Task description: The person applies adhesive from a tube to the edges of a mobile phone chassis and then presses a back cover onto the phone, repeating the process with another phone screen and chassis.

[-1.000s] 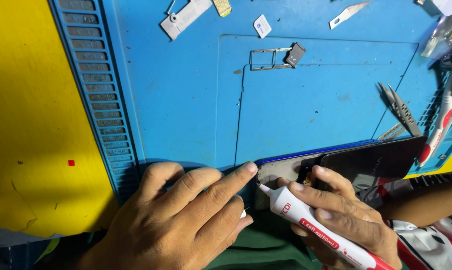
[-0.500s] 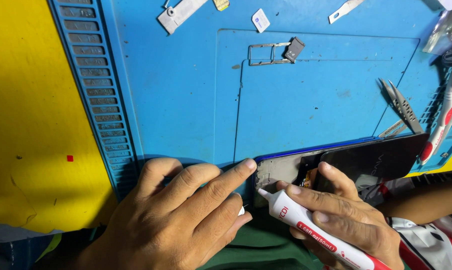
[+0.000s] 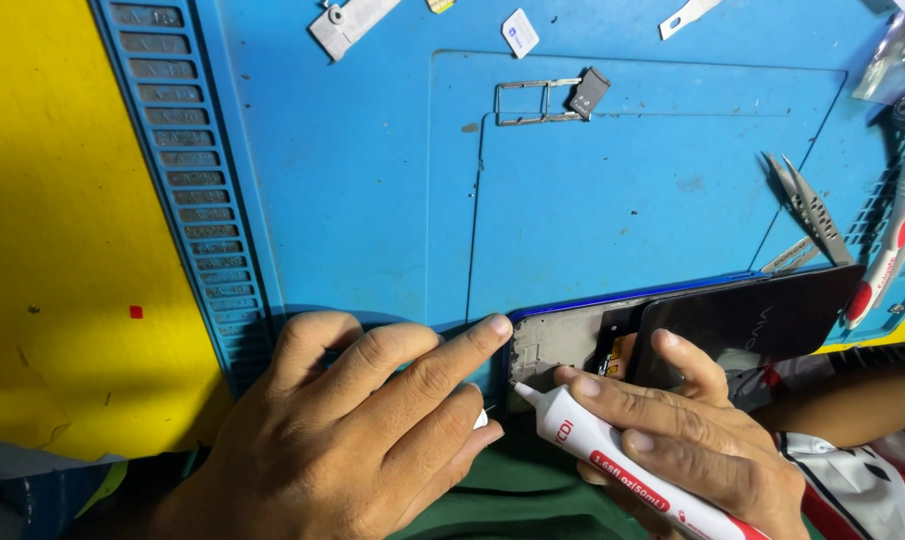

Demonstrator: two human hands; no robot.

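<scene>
Our right hand (image 3: pixel 672 440) grasps the white glue tube (image 3: pixel 622 465), its tip now closer to the phone frame's (image 3: pixel 557 345) corner than 0.5 s ago. Our left hand (image 3: pixel 362 440), released, stays flat, index fingertip touching that frame beside the lifted screen (image 3: pixel 762 320).

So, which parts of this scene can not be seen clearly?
- Head view: the glue tube runs off the bottom edge; its end is cut off.
- The right hand covers part of the phone; the lifted black screen hides the frame beneath.
- Whether glue comes out at the nozzle tip: too small.
- The left hand hides the mat edge beneath.
- Tools at the right edge: cut off.
</scene>
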